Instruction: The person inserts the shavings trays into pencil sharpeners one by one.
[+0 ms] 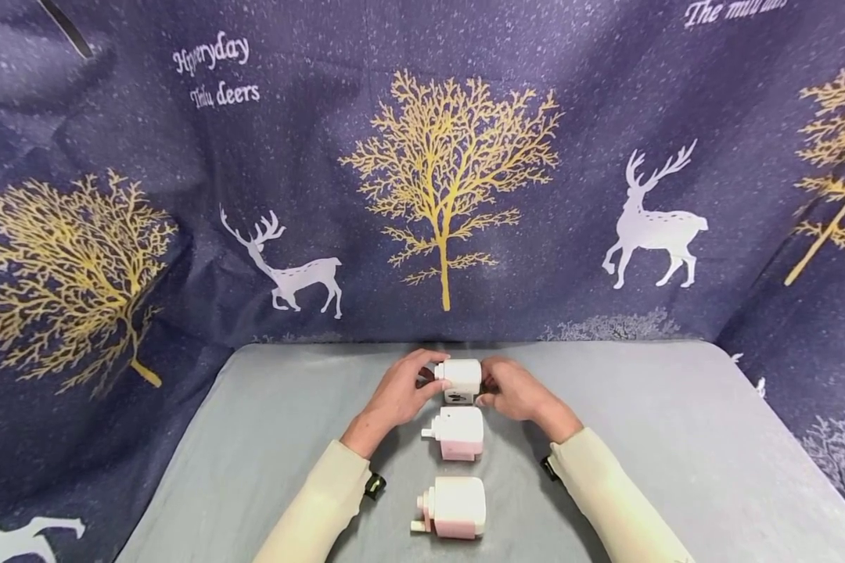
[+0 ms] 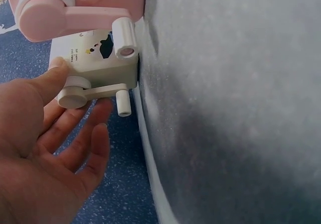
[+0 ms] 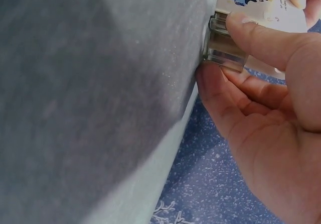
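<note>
At the back of the table stands a white hand-crank pencil sharpener [image 1: 461, 377] with a dark cartoon print on its side. My left hand [image 1: 410, 389] grips its crank end, thumb on the printed side and fingers behind; the crank [image 2: 108, 89] shows below the thumb in the left wrist view. On the opposite end, my right hand [image 1: 515, 389] pinches the see-through shavings drawer [image 3: 225, 45] between thumb and fingers. The drawer sticks partly out of the body. Fingers of the left hand also appear at the far end in the right wrist view.
Two pink-and-white crank sharpeners stand in line nearer me: a middle one [image 1: 459, 432] just in front of the held one, and a front one [image 1: 459, 507]. The grey-covered table [image 1: 289, 438] ends at a dark blue curtain [image 1: 521, 297] with printed trees and deer.
</note>
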`<move>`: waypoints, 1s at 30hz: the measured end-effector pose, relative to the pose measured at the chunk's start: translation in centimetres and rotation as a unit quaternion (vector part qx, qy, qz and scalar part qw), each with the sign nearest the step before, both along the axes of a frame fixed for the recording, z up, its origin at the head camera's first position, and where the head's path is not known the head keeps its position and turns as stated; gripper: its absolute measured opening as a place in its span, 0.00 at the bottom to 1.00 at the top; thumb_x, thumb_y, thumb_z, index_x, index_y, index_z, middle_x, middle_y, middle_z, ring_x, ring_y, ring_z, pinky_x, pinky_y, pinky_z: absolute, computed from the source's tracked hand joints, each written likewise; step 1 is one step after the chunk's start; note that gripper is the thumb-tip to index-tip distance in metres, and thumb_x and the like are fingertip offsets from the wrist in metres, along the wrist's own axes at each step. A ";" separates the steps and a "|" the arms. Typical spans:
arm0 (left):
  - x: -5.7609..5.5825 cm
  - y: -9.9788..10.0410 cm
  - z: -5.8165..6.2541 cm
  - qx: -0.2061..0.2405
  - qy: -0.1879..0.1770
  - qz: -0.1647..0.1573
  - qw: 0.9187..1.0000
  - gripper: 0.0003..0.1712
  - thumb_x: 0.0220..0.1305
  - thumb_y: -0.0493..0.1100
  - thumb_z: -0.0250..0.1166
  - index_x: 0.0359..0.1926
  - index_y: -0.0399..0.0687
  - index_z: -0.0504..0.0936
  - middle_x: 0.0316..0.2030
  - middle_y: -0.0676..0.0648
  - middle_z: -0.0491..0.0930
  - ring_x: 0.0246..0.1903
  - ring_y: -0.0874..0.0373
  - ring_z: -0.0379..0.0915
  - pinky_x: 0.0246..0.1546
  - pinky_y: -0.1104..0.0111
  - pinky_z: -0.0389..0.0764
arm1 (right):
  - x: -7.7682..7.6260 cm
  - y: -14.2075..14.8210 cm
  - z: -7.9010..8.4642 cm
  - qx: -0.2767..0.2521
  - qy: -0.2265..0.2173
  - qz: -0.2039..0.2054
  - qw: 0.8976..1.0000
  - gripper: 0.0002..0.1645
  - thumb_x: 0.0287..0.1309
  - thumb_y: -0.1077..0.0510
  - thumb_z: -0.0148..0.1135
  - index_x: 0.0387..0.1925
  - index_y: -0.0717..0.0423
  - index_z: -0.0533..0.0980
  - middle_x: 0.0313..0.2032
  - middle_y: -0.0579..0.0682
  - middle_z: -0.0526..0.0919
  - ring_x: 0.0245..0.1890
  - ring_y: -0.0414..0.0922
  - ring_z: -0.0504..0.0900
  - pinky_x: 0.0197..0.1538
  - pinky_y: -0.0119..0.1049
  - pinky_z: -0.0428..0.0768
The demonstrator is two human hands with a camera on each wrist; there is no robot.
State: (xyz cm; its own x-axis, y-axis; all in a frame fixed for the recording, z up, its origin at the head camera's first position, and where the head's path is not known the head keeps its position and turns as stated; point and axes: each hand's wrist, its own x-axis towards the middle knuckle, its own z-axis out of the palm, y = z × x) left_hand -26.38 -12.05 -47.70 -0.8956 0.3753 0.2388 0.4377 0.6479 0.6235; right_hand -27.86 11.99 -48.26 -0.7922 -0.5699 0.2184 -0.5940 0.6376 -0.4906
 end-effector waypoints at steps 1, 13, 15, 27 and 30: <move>-0.1 0.0 0.0 0.002 0.002 -0.002 1.000 0.28 0.63 0.54 0.65 0.63 0.57 0.75 0.51 0.58 0.76 0.41 0.63 0.77 0.39 0.66 0.81 | 0.0 0.0 0.0 -0.003 -0.001 -0.002 1.000 0.15 0.43 0.63 0.74 0.32 0.54 0.75 0.30 0.47 0.80 0.30 0.40 0.77 0.37 0.37 0.80; -0.2 0.0 0.3 -0.003 0.000 -0.005 1.000 0.29 0.63 0.55 0.65 0.64 0.57 0.75 0.51 0.59 0.76 0.41 0.63 0.77 0.40 0.66 0.81 | -0.3 -0.2 0.2 0.000 -0.004 -0.011 1.000 0.17 0.42 0.62 0.76 0.34 0.53 0.76 0.29 0.43 0.79 0.30 0.38 0.77 0.37 0.36 0.80; -0.1 0.0 0.3 -0.003 -0.002 -0.004 1.000 0.28 0.63 0.55 0.65 0.63 0.58 0.75 0.51 0.60 0.75 0.42 0.63 0.77 0.40 0.66 0.81 | -0.3 -0.3 0.2 -0.001 -0.006 -0.011 1.000 0.18 0.42 0.62 0.76 0.34 0.54 0.76 0.29 0.43 0.79 0.30 0.38 0.78 0.37 0.36 0.80; 0.0 0.0 0.2 -0.009 0.004 -0.004 1.000 0.27 0.63 0.54 0.65 0.63 0.63 0.75 0.52 0.60 0.75 0.42 0.65 0.76 0.40 0.67 0.80 | -0.3 -0.4 0.1 -0.005 -0.022 -0.004 1.000 0.18 0.42 0.63 0.75 0.36 0.56 0.76 0.31 0.44 0.81 0.31 0.38 0.80 0.39 0.34 0.81; 0.1 -0.1 0.2 -0.007 0.002 -0.003 1.000 0.27 0.63 0.54 0.65 0.63 0.62 0.75 0.51 0.60 0.74 0.41 0.66 0.76 0.41 0.67 0.80 | -0.3 -0.4 0.1 -0.009 -0.027 -0.006 1.000 0.18 0.41 0.63 0.75 0.36 0.56 0.76 0.31 0.44 0.81 0.31 0.39 0.80 0.39 0.35 0.81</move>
State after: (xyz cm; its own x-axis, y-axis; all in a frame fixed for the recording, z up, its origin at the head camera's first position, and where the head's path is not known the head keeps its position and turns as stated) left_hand -26.31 -12.12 -47.53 -0.8924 0.3843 0.2366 0.4439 0.6531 0.6135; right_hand -28.21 11.57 -48.18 -0.8094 -0.5573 0.1853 -0.5592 0.6350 -0.5329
